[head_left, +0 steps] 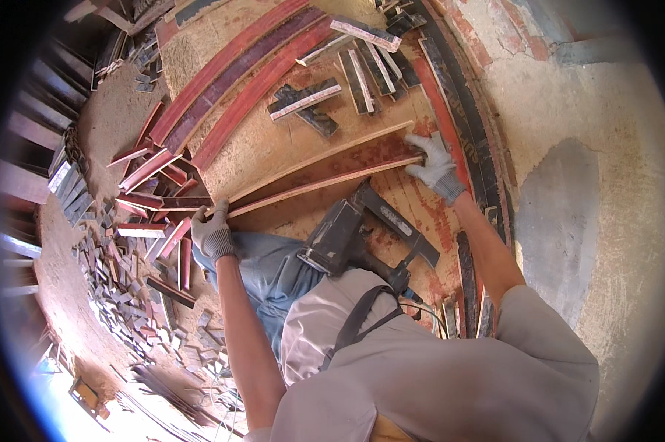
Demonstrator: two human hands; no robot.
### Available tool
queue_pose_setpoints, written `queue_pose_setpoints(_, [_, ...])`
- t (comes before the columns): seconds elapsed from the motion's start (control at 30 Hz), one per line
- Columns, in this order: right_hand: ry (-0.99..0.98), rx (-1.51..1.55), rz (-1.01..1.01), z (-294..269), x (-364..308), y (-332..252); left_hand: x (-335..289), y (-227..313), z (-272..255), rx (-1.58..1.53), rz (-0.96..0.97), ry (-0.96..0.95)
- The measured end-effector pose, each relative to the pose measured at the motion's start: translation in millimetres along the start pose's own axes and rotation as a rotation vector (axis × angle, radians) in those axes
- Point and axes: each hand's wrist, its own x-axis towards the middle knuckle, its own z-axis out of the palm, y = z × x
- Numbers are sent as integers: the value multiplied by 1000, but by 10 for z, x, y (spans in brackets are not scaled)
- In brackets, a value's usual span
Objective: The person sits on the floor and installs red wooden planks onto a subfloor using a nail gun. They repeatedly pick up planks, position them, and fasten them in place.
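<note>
A long plywood strip [325,180] with a pale edge lies crosswise in front of me, with a brown, red-stained board face [310,168] behind it. My left hand [213,230], in a grey-white knit glove, is closed around the left end. At the other end, my right hand [435,166], gloved alike, has its thumb and fingers bent around the strip's tip. A black nail gun [340,232] rests beside my lap, just below the strip, with its long magazine [399,221] pointing right.
Curved red boards [237,81] lie at the far left of the work surface. Short black and red blocks [303,103] are scattered beyond the strip. Many offcuts [126,295] cover the floor at left. A plastered wall [561,191] stands at right, beside long dark boards [480,162].
</note>
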Motion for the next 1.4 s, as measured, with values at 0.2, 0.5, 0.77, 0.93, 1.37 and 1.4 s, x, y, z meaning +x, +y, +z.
queue_pose_setpoints(0.2, [-76, 315, 229, -304, 21, -135, -74, 82, -27, -117, 40, -18])
queue_pose_setpoints(0.5, [230, 831, 452, -509, 199, -53, -181, 185, -144, -541, -222, -81])
queue_pose_setpoints(0.77, [217, 843, 500, -290, 311, 83, -49, -1, -124, -734, -243, -59])
queue_pose_setpoints(0.93, [255, 762, 541, -140, 381, -102, -32, -45, -133, -742, -229, -27])
queue_pose_setpoints(1.37, [330, 711, 569, 133, 418, -366, -198, 64, -348, -610, -185, -57])
queue_pose_setpoints(1.4, [324, 719, 564, 130, 416, -366, -213, 65, -353, -620, -168, -82])
